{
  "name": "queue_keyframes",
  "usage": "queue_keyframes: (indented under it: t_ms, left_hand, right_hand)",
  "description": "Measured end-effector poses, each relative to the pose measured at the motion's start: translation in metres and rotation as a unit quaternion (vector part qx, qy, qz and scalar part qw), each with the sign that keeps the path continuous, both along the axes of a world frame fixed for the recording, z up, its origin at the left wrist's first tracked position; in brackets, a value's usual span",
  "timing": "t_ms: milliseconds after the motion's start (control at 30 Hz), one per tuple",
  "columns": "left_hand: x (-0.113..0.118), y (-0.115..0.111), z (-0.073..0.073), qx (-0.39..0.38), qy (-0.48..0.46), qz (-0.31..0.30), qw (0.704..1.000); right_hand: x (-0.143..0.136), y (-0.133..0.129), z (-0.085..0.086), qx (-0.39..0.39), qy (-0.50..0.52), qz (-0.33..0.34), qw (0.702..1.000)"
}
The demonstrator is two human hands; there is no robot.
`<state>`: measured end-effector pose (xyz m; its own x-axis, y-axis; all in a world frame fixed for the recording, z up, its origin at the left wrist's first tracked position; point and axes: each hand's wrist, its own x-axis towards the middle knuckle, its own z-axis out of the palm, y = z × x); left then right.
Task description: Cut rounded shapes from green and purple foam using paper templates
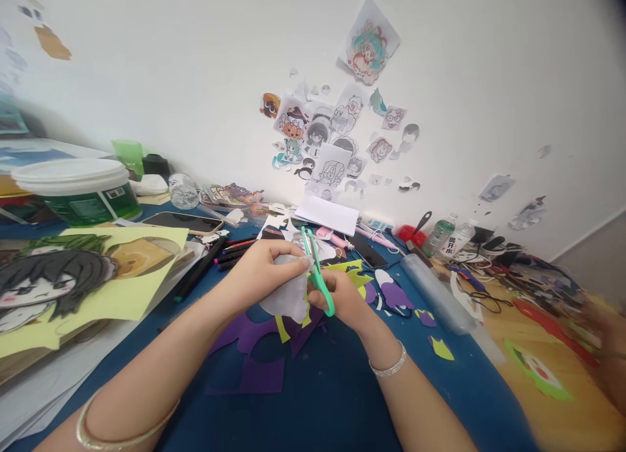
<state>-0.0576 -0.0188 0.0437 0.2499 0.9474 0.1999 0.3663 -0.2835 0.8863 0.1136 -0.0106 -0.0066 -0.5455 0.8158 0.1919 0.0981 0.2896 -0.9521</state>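
Note:
My left hand [278, 266] pinches a whitish-grey paper cutout [286, 295], thumb on top, above the blue table cover. In my right hand [342, 295] is a pair of green scissors [320, 282], its blades pointing up and away beside the cutout's right edge. Yellow-green scraps [282, 329] show at the edge of the cutout and below it. Under both hands lies purple sheet material [261, 374] with rounded pieces cut out of it. A purple and white cutout [394, 292] rests to the right of my right hand.
On the left are yellow sheets [141, 295] with a drawn character, a phone [183, 222], markers [200, 269] and a green-and-white tub [81, 191]. A clear plastic roll [440, 295] and bottles [454, 237] stand or lie at right. Another person's blurred hand [611, 334] shows at far right.

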Motion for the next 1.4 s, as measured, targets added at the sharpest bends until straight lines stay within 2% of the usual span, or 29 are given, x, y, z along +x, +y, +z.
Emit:
queue_keyframes:
  t_ms: [367, 767, 967, 1133, 1267, 1400]
  left_hand:
    - [0.001, 0.001, -0.004, 0.023, -0.008, -0.014, 1.0]
    - [-0.006, 0.01, -0.008, 0.075, 0.019, -0.007, 0.997]
    - [-0.006, 0.016, -0.014, 0.125, -0.019, -0.044, 0.991]
    - [-0.008, 0.013, -0.011, 0.184, -0.067, -0.043, 0.98]
    - [-0.012, 0.01, -0.011, 0.216, -0.103, -0.039, 0.97]
    - [-0.012, 0.009, -0.012, 0.241, -0.163, -0.067, 0.954]
  right_hand:
    - [-0.002, 0.002, -0.005, -0.021, 0.069, -0.009, 0.997]
    - [0.008, 0.004, 0.006, 0.011, -0.013, 0.021, 1.0]
    - [0.011, 0.015, -0.001, -0.001, 0.001, -0.046, 0.999]
    - [0.009, 0.026, -0.012, 0.009, 0.025, -0.06, 0.998]
    - [0.006, 0.03, -0.022, 0.068, -0.084, -0.142, 0.984]
    - [0.003, 0.03, -0.029, 0.164, -0.231, -0.211, 0.935]
